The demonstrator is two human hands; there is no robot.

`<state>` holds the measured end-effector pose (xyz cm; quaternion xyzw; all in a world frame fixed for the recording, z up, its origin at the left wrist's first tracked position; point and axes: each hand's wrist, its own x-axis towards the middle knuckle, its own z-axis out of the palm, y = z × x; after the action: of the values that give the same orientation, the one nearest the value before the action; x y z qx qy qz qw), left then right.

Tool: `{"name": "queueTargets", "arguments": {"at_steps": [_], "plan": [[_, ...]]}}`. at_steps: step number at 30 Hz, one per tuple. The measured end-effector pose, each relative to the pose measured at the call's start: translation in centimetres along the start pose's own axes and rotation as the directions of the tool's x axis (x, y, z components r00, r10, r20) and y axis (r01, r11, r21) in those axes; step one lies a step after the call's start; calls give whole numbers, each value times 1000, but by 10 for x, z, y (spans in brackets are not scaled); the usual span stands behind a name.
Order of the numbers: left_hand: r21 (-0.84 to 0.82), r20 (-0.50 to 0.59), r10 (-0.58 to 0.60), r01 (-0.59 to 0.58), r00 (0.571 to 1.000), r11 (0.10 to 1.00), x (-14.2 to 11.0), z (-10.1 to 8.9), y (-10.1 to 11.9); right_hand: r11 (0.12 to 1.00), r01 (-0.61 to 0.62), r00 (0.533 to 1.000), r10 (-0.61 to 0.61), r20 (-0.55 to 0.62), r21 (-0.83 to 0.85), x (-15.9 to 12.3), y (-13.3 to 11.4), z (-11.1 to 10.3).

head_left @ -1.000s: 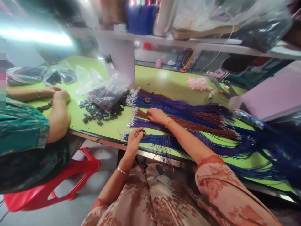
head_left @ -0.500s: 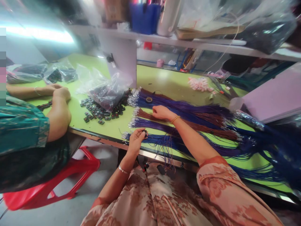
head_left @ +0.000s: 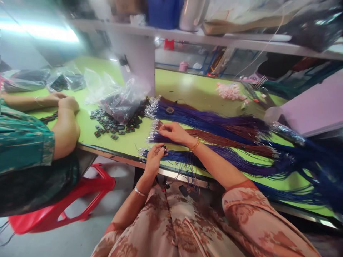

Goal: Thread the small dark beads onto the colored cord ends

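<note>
Near the table's front edge, my left hand (head_left: 154, 157) pinches a small black plastic housing (head_left: 164, 149) between thumb and fingers. My right hand (head_left: 175, 133) is over the brown wires (head_left: 206, 137), its fingers curled together near the silvery terminal ends (head_left: 153, 131) of the bundles. Whatever lies between those fingertips is too small to tell. Blue and purple wires (head_left: 230, 157) run from beneath my hands toward the right, and another blue bundle (head_left: 193, 117) lies behind my right hand. A roll of dark tape (head_left: 169, 110) rests on that bundle.
Several loose black housings (head_left: 114, 128) lie left of the wires, beside a clear plastic bag (head_left: 123, 103) of similar parts. Further left, a co-worker's hands (head_left: 66, 102) are at the table. Pink pieces (head_left: 230, 91) lie at the back. A shelf (head_left: 171, 32) hangs above; a red stool (head_left: 80, 200) stands below.
My right hand first drew back to the right, then moved left and toward me, nearer the terminal ends and my left hand. My left hand keeps the black housing in nearly the same place.
</note>
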<state>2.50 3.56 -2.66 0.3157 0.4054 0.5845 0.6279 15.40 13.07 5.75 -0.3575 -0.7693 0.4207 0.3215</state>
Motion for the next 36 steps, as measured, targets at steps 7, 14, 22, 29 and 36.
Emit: {"name": "queueTargets", "arguments": {"at_steps": [7, 14, 22, 29, 36], "plan": [[-7, -1, 7, -7, 1000, 1000, -1, 2, 3, 944, -111, 991, 129, -37, 312, -47, 9, 10], [-23, 8, -3, 3, 1000, 1000, -2, 4, 7, 986, -67, 995, 77, -56, 152, -60, 12, 12], [-72, 7, -50, 50, 999, 996, 0, 4, 9, 945, -3, 987, -50, -154, -326, -76, 11, 21], [-56, 11, -53, 53, 999, 997, 0, 4, 10, 913, 14, 987, -79, -142, -407, -77, 12, 25], [-67, -11, -37, 36, 999, 997, -3, 6, 10, 848, 12, 983, -107, -149, -529, -80, 8, 27]]}}
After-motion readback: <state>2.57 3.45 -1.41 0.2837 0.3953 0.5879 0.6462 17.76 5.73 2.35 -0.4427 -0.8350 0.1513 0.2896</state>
